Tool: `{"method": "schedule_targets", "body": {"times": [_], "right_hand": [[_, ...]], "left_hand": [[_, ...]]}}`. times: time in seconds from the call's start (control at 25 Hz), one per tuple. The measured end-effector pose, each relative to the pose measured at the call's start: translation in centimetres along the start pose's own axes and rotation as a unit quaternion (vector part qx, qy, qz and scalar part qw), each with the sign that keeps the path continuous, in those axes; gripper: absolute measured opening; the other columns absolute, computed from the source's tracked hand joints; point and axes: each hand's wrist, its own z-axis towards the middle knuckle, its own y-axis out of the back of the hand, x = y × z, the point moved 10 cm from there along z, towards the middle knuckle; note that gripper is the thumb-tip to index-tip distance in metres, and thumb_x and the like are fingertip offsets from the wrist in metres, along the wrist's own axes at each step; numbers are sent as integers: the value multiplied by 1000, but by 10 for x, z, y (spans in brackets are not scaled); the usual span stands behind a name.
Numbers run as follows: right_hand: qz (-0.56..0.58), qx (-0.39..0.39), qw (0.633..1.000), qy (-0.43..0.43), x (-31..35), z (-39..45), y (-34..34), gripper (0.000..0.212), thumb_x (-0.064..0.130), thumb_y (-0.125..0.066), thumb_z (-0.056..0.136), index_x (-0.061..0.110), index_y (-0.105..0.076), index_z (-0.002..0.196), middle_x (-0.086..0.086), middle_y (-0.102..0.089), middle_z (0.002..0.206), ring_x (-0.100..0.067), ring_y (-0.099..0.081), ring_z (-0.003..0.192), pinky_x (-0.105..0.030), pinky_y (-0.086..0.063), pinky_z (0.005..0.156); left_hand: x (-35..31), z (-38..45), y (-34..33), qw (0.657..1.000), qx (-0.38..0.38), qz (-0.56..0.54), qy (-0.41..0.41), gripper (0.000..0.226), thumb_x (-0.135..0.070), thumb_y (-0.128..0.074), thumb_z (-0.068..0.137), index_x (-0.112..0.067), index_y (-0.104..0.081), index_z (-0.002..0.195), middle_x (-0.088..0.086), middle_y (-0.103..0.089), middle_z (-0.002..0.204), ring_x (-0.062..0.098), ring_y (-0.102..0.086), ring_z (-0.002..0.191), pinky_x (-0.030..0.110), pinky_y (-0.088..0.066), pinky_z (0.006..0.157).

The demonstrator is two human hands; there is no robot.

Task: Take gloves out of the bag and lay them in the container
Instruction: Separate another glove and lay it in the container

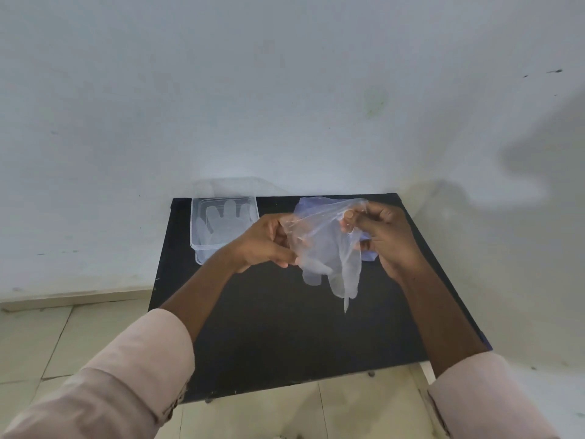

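Note:
A thin clear plastic glove (329,255) hangs in the air between both hands, fingers pointing down. My left hand (266,242) pinches its left edge and my right hand (389,239) pinches its cuff at the top right. Behind the glove, a bluish clear bag (308,205) lies flat on the black table (285,327), mostly hidden by the glove and my right hand. A clear rectangular container (198,223) stands at the table's far left with at least one clear glove (221,220) lying flat inside it.
The container's clear lid (228,186) leans against the white wall behind it. The table stands against that wall, with pale floor tiles (47,337) to the left and in front.

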Motion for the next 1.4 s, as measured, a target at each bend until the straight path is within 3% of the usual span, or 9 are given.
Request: {"method": "schedule_targets", "body": {"times": [0.16,0.28,0.48,0.64,0.8,1.0,1.16,1.32,1.4], "right_hand": [[17,-3,1000,-2,3,6,2,10,7,-65,89,-2,-70,88,-14,-64,76,-17,-61,63,-21,-48,46],[5,-10,1000,18,8,9,6,14,4,-65,88,-10,-67,92,-10,-63,74,-14,-61,56,-19,-46,44],[1,-6,1000,28,8,13,9,19,5,-64,89,-12,-64,96,-9,-65,77,-10,-65,55,-19,-49,49],[-2,-14,1000,17,3,17,16,23,20,-68,84,-1,-69,94,-11,-69,85,-24,-68,75,-34,-54,65],[-4,-34,999,15,0,17,21,12,10,-66,87,0,-71,90,3,-70,76,-23,-68,78,-32,-52,63],[-2,-28,1000,10,-3,15,18,10,8,-64,88,1,-72,88,-9,-68,80,-17,-64,75,-19,-50,55],[-2,-31,1000,0,-4,13,24,11,9,-65,88,2,-72,89,-11,-69,79,-17,-64,72,-22,-47,54],[-71,-15,997,4,-9,10,23,12,14,-66,90,5,-72,86,-23,-70,85,-22,-63,72,-19,-46,49],[-82,-16,996,18,-8,9,20,14,18,-67,89,5,-73,90,-20,-71,85,-20,-65,73,-16,-47,51]], "left_hand": [[6,-3,-3,996,24,88,-3,40,16,-75,67,-6,-69,99,-4,-70,75,10,-62,68,21,-52,66],[9,-4,-11,989,46,144,3,41,10,-78,67,-19,-68,94,-11,-68,77,10,-56,70,10,-45,59],[7,3,-15,982,15,187,-5,37,2,-79,72,-27,-64,90,-12,-57,72,0,-56,61,6,-42,55],[15,12,-19,977,0,214,7,33,-13,-84,70,-21,-69,98,-4,-64,85,12,-58,73,18,-45,66],[-5,11,-13,993,-77,72,-61,60,-21,-89,62,-25,-63,116,-5,-67,108,13,-62,95,27,-54,78],[-15,6,1,971,-209,-95,-59,28,-17,-82,75,-24,-74,102,-2,-75,99,19,-71,89,30,-58,57],[-14,3,11,965,-224,-133,-42,7,-20,-74,84,-14,-77,87,6,-75,89,18,-70,82,30,-58,55],[-19,1,16,964,-218,-149,-41,13,-23,-70,86,-12,-76,86,3,-74,77,12,-69,77,27,-56,51],[-20,0,19,965,-219,-141,-37,13,-26,-71,85,-14,-77,87,2,-76,78,14,-70,77,27,-57,52]]}}
